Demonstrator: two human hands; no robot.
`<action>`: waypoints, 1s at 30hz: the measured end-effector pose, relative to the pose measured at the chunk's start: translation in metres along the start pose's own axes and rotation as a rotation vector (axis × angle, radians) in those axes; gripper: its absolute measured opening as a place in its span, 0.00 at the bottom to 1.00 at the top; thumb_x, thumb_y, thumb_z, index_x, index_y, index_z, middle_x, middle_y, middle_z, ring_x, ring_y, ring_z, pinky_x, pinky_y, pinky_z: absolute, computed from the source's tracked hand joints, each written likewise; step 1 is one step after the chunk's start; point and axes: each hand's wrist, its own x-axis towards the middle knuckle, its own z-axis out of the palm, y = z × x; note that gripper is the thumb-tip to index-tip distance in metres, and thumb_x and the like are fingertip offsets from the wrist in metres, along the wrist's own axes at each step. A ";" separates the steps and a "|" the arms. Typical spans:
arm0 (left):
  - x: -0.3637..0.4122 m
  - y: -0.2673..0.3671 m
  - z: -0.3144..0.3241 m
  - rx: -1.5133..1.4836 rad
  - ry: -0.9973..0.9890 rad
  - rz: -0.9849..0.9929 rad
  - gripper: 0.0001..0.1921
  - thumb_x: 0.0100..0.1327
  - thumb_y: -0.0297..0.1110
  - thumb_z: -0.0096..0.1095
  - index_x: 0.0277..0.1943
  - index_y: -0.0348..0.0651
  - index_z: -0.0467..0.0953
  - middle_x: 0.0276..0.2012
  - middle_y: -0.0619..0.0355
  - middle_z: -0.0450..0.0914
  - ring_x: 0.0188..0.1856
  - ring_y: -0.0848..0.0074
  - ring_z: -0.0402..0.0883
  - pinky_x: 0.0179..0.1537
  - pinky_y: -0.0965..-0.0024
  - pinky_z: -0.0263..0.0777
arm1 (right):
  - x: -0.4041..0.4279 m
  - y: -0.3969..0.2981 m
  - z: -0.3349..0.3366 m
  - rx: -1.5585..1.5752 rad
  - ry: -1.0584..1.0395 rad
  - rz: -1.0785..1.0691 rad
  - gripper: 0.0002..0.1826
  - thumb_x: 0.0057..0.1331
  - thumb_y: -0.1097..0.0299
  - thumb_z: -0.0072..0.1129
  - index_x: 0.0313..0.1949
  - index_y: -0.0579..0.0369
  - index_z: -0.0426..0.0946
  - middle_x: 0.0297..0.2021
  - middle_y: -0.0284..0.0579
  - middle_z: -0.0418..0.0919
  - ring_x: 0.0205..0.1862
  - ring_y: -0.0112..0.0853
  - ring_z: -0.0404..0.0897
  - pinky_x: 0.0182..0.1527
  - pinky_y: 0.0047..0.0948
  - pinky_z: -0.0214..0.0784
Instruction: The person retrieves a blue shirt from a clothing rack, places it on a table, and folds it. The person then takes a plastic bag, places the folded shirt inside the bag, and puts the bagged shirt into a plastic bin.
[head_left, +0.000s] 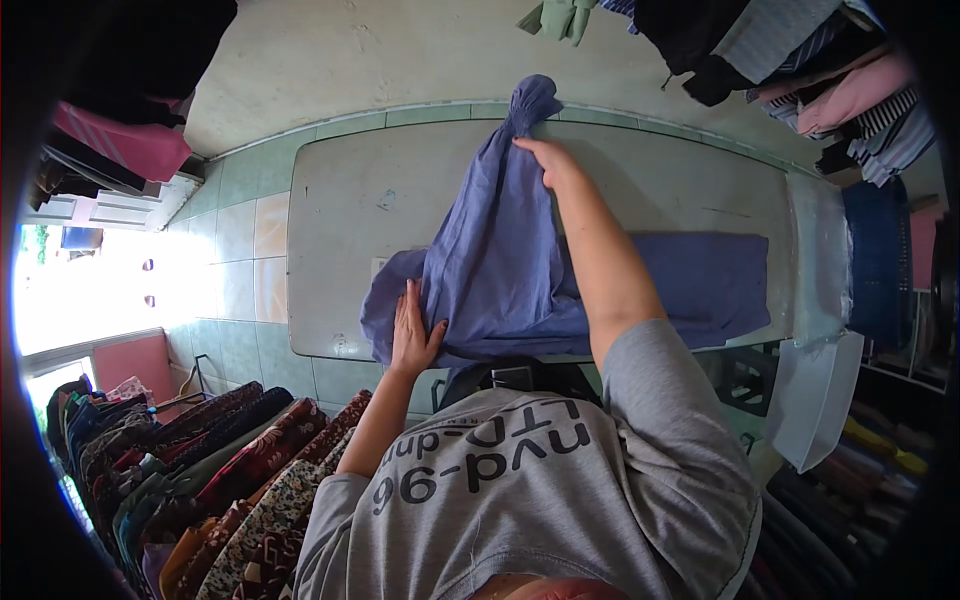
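A blue-violet garment (495, 255) lies folded lengthwise across the table (337, 210). One long sleeve is laid across it towards the far edge, and its gathered cuff (534, 97) reaches past that edge. My left hand (416, 330) rests palm down on the garment's left end, fingers extended and thumb apart. With the arm stretched forward, my right hand (546, 159) lies on the sleeve just below the cuff, its fingers pointing left. A smooth folded panel (697, 281) extends to the right, partly hidden by my right forearm.
Patterned garments (255, 480) hang in a dense row at the lower left. More clothes (847, 97) hang at the upper right. A translucent plastic bin (814, 397) stands off the table's right end, near a dark blue crate (874, 255). A bright doorway (97, 285) opens at left.
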 end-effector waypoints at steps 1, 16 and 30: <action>0.000 -0.001 -0.004 -0.003 -0.008 -0.009 0.45 0.60 0.41 0.59 0.69 0.28 0.39 0.65 0.37 0.58 0.68 0.48 0.55 0.69 0.52 0.42 | -0.010 -0.004 0.000 0.001 0.003 0.012 0.17 0.58 0.61 0.63 0.40 0.64 0.77 0.37 0.48 0.82 0.38 0.37 0.81 0.46 0.38 0.73; 0.016 -0.007 -0.037 -0.061 -0.291 0.064 0.22 0.41 0.25 0.67 0.44 0.43 0.79 0.45 0.56 0.81 0.59 0.63 0.71 0.68 0.46 0.42 | -0.336 0.092 -0.181 0.418 -0.398 -1.014 0.28 0.60 0.63 0.63 0.58 0.51 0.65 0.42 0.38 0.74 0.50 0.38 0.68 0.53 0.39 0.63; 0.058 0.025 -0.024 0.288 -0.285 -0.245 0.16 0.58 0.40 0.64 0.47 0.43 0.76 0.39 0.52 0.83 0.41 0.61 0.81 0.52 0.55 0.65 | -0.278 0.141 -0.234 -0.002 0.898 -0.541 0.36 0.54 0.64 0.70 0.58 0.62 0.62 0.49 0.50 0.73 0.44 0.36 0.77 0.35 0.32 0.75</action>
